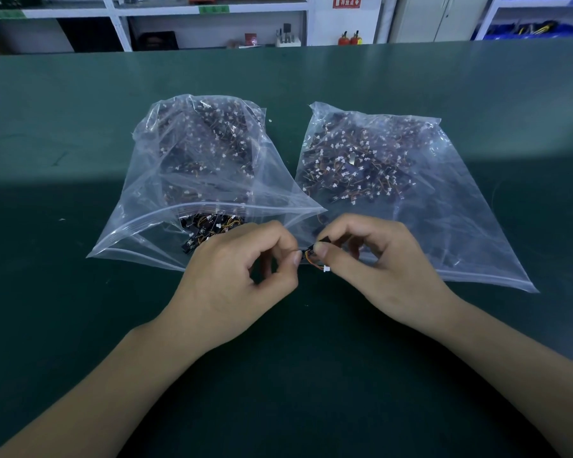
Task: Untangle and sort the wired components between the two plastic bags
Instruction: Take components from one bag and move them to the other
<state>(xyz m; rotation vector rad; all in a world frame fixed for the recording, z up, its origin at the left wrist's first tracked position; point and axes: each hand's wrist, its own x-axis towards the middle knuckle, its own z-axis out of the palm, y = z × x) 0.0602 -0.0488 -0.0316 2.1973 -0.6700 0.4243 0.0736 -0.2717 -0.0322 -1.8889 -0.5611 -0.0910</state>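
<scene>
Green bench fills the view, shelving behind it at the far edge. Two clear zip bags sit side by side mid-bench, mouths toward the person: left bag is gaping, stuffed with a heap of black parts and thin wires, some of it spilling toward the opening; right bag lies flatter, its load bunched at the far end, near end mostly bare film. Both hands meet in front of the gap between the bags. Left hand has thumb and forefinger pressed together on one end of a single component, other fingers curled loosely. Right hand pinches the black body at the other end, thumb on the near side. The component is off the bench, just at the right bag's near left corner; its orange and yellow wires loop down to a small white plug hanging below the right thumb. Step in hand, as I read it: one piece is pulled from the left heap and being straightened or checked between the fingers. Can't tell whether anything is still snagged on it; the wires look free. Next move likely needs the left pinch released, the right hand carrying it into the right bag's mouth, which looks nearly flat, so lift the film first. Then back to the left heap for another piece.
</scene>
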